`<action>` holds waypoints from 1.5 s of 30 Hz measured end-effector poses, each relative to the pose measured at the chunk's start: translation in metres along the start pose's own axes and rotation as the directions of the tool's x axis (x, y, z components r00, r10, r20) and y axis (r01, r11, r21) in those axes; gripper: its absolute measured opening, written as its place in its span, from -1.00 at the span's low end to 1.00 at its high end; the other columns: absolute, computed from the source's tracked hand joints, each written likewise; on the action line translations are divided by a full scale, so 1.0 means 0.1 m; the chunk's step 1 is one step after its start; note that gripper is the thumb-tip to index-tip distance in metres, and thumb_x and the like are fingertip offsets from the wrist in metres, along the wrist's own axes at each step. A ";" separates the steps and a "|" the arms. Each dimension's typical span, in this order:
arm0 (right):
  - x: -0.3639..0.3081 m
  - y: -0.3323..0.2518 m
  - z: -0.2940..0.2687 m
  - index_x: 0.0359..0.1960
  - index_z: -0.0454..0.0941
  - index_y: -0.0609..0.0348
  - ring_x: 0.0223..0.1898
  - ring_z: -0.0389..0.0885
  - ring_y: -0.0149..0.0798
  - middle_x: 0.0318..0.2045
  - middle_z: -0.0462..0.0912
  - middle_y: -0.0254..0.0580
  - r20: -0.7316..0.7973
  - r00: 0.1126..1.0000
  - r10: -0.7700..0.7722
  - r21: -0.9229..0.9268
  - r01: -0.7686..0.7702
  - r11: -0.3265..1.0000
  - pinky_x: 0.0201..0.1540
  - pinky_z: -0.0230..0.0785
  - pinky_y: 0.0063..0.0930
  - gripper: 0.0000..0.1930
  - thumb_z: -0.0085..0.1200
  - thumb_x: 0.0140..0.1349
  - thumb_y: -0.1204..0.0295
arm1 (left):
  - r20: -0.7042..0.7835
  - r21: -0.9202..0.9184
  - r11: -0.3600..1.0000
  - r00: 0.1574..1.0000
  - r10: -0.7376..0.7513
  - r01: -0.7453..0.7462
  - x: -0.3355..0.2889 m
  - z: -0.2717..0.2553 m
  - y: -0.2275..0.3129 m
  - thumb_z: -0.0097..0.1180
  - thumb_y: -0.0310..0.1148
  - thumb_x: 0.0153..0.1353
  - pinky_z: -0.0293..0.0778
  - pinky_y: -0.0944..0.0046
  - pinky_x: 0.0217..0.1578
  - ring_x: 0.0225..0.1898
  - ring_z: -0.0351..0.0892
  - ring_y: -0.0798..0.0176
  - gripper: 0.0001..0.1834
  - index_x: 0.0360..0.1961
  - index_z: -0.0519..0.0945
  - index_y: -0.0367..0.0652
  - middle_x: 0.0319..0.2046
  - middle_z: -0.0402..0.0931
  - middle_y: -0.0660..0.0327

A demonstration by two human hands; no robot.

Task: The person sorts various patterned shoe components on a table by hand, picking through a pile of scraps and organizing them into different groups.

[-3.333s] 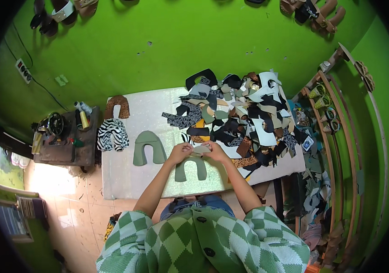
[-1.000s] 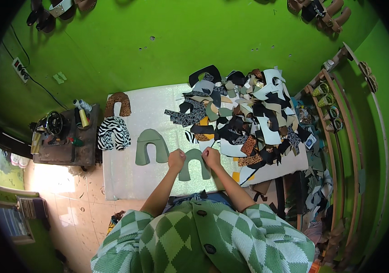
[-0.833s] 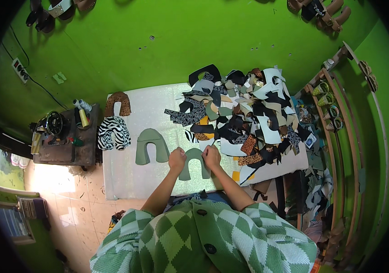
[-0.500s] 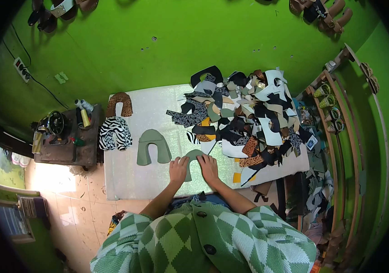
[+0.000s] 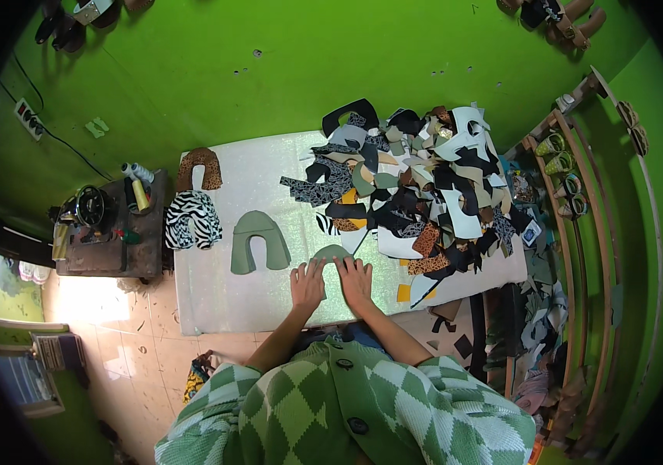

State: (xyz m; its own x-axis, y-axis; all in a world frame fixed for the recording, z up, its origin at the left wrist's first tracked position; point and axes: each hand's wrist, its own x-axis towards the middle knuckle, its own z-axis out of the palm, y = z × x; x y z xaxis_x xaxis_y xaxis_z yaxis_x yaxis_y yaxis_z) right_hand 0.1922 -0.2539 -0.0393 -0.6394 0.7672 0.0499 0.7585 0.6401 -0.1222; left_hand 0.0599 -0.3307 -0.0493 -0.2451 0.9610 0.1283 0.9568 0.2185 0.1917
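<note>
An arch-shaped olive-green material piece (image 5: 332, 253) lies on the white table in front of me, its lower part mostly covered by my hands. My left hand (image 5: 308, 287) rests on its left side with the fingers stretched forward. On its right side lies my right hand (image 5: 355, 285), fingers extended and slightly spread. To the left is a stack of similar green arch pieces (image 5: 255, 224). Farther left are zebra-print arch pieces (image 5: 192, 209), and behind them leopard-print arch pieces (image 5: 201, 160).
A big heap of cut scraps (image 5: 417, 182) covers the right side of the white table (image 5: 231, 310). A sewing machine (image 5: 88, 209) and thread spools (image 5: 139, 194) occupy a side table at left. Sandals sit on a wooden rack (image 5: 560, 155) at right.
Both hands have slid forward a little over the green piece, and more of it is covered. The whole view has shifted slightly. Other pieces on the table keep their places.
</note>
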 end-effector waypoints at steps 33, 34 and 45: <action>0.22 0.25 -0.25 0.09 0.47 0.01 -0.07 0.51 -0.05 -0.01 0.53 -0.18 0.150 0.981 0.122 0.230 -0.155 0.961 0.01 0.27 -0.04 -0.59 0.01 0.16 0.51 | 0.012 -0.155 0.954 0.966 -0.259 0.258 0.10 -0.06 0.24 0.05 -0.24 0.16 0.06 -0.03 0.18 0.21 0.19 0.01 -0.50 0.18 0.48 0.01 0.15 0.34 0.17; 0.27 0.33 -0.27 0.04 0.51 0.02 -0.09 0.52 -0.02 -0.07 0.55 -0.13 0.140 0.979 0.148 0.333 -0.188 0.924 -0.03 0.33 -0.08 -0.62 0.04 0.14 0.53 | -0.001 -0.166 0.946 0.960 -0.282 0.278 0.14 -0.08 0.19 0.05 -0.26 0.16 0.06 -0.02 0.18 0.20 0.19 0.03 -0.53 0.14 0.50 0.01 0.13 0.35 0.18; 0.50 0.41 -0.02 -0.33 0.61 0.12 -0.30 0.65 -0.05 -0.39 0.66 -0.12 0.226 0.918 0.327 0.491 -0.397 0.775 -0.23 0.48 -0.22 -0.81 0.28 0.03 0.36 | 0.126 -0.123 0.858 0.865 -0.486 0.499 0.47 -0.04 0.11 0.21 -0.23 0.11 0.22 0.03 0.04 -0.01 0.44 0.19 -0.71 -0.11 0.56 0.05 -0.10 0.49 0.28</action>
State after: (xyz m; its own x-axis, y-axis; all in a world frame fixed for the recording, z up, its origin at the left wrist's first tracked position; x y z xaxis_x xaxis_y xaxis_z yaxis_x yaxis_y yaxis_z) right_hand 0.1913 -0.1891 -0.0403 -0.3671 0.9043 -0.2178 0.7804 0.1720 -0.6012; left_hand 0.0585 -0.2833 -0.0374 -0.6571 0.7466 -0.1042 0.6791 0.6462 0.3482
